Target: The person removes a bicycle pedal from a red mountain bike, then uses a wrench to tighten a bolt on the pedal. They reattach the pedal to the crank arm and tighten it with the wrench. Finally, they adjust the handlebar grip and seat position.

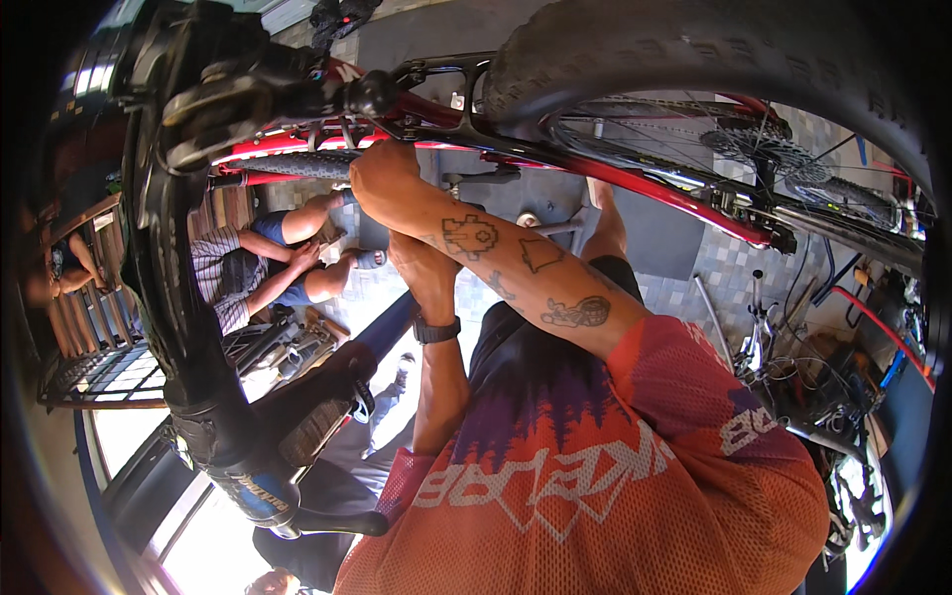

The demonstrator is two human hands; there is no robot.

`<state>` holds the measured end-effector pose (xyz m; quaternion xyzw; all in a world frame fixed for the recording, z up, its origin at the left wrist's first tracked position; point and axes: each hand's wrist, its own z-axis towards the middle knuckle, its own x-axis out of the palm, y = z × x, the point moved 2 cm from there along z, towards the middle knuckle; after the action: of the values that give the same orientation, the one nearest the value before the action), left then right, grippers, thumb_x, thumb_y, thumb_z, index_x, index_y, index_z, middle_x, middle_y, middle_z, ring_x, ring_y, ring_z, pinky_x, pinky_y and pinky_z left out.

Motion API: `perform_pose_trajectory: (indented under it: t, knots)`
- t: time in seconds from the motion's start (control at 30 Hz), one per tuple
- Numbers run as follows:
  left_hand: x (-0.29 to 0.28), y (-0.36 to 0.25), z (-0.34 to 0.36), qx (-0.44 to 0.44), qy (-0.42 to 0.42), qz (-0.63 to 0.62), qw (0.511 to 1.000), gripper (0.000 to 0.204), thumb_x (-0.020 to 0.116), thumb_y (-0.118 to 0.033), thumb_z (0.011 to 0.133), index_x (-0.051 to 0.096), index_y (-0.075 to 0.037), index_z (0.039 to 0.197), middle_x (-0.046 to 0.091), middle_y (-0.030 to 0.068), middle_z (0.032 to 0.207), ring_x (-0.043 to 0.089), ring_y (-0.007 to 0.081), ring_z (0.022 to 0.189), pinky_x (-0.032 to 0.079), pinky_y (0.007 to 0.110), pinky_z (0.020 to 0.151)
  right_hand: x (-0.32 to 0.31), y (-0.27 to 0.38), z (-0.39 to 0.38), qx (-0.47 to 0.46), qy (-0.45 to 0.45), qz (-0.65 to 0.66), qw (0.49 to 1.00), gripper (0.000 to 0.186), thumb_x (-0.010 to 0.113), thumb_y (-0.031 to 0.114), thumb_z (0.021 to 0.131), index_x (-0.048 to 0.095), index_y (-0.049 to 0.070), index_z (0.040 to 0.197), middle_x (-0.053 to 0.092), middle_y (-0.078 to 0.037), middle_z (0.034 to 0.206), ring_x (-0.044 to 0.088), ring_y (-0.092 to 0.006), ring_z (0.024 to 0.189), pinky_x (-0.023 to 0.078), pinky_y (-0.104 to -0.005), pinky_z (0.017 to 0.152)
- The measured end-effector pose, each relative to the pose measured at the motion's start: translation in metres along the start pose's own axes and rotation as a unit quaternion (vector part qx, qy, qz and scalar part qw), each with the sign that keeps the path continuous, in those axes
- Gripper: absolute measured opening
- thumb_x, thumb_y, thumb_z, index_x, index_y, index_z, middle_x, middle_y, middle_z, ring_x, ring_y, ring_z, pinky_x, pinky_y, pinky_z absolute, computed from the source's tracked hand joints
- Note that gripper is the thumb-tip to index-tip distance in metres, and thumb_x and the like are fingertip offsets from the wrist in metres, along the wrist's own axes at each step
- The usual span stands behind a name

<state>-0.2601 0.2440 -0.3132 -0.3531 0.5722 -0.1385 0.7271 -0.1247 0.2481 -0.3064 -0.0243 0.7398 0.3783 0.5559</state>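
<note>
Grip unclear: right hand [385, 173] curls, left hand [421, 263] half-hidden, near bicycle [640, 186]; shirt [585, 550] bears white lettering [592, 476].

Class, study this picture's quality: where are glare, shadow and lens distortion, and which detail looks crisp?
Head view: glare bleaches the opening at lower left; same head view: the stand is mostly in shadow; head view again: the tyre seems stretched along the dark, curved border; head view too: tattoos on the right forearm look fairly crisp.
</note>
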Motion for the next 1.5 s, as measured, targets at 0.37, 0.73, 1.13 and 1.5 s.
perform_pose_trajectory:
  t: [0.37,0.73,1.13,1.5]
  knots:
    - [0.013,-0.011,0.012,0.058,0.032,-0.023,0.998,0.034,0.071,-0.019,0.099,0.073,0.002,0.126,0.077,0.01,0.11,0.069,0.0212,0.073,0.056,0.034,0.066,-0.034,-0.066,-0.164,-0.04,-0.374,0.366,0.851,0.024,0.072,0.025,0.097,0.068,0.003,0.088,0.06,-0.01,0.077,0.062,-0.0236,0.07,0.049,-0.0383,0.067]
    - [0.029,-0.011,0.013,-0.291,0.109,-0.3,0.902,0.035,0.063,-0.021,0.105,0.072,-0.002,0.133,0.078,0.0073,0.103,0.056,0.0052,0.057,0.041,0.021,0.047,0.163,-0.142,-0.138,-0.007,-0.218,0.375,0.901,0.073,0.08,0.026,0.089,0.05,0.003,0.151,0.065,-0.017,0.139,0.066,-0.0282,0.123,0.049,-0.0394,0.11]
    - [0.016,-0.033,0.01,-0.177,0.044,-0.078,0.98,0.026,0.067,-0.021,0.103,0.066,-0.001,0.121,0.078,0.011,0.091,0.069,0.0143,0.067,0.049,0.027,0.053,0.177,-0.149,-0.107,-0.018,-0.037,0.617,0.786,0.021,0.07,0.019,0.1,0.068,0.006,0.116,0.071,-0.012,0.096,0.071,-0.0276,0.093,0.057,-0.0423,0.082]
    - [0.004,-0.076,0.004,0.07,0.03,0.085,0.993,0.032,0.073,-0.007,0.092,0.069,-0.01,0.124,0.071,0.0106,0.114,0.072,0.0258,0.079,0.057,0.038,0.065,-0.009,-0.139,-0.258,0.174,-0.108,0.073,0.976,0.029,0.069,0.03,0.101,0.059,0.006,0.112,0.069,-0.016,0.095,0.073,-0.0351,0.082,0.059,-0.0432,0.068]
